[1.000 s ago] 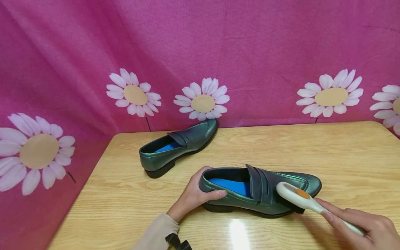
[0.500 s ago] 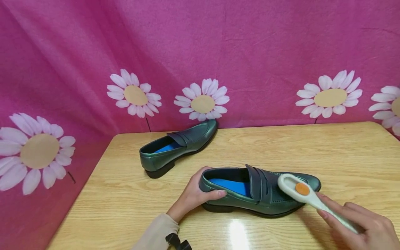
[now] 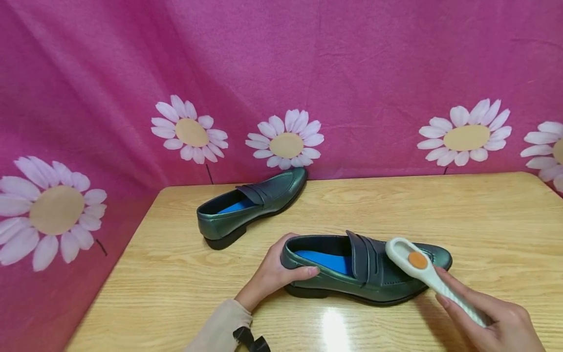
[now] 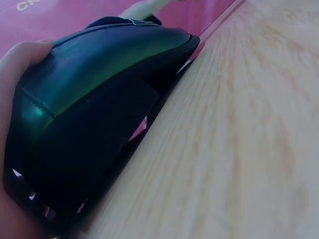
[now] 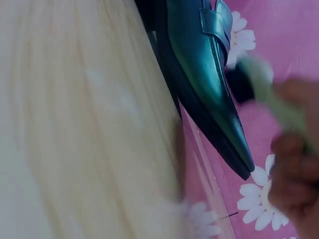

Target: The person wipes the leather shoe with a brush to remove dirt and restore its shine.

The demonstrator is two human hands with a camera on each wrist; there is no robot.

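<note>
A dark green loafer with a blue insole lies on the wooden table, toe to the right. My left hand grips its heel end, thumb along the near side; the left wrist view shows that hand wrapped around the heel. In my right hand is a white-handled shoe brush with an orange oval on its back. The brush head overlaps the loafer's vamp, just ahead of the strap. Dark bristles show against the upper in the right wrist view, where the right hand is blurred.
Farther back on the left stands the matching loafer, its toe near the table's rear edge. The light wooden table meets a pink cloth printed with white daisies behind and at the left. A black strap hangs by the left sleeve.
The brush has shifted over the loafer's front, tilting so its back with the orange oval faces up more, and the right hand has moved slightly left. The left hand and both loafers stay put.
</note>
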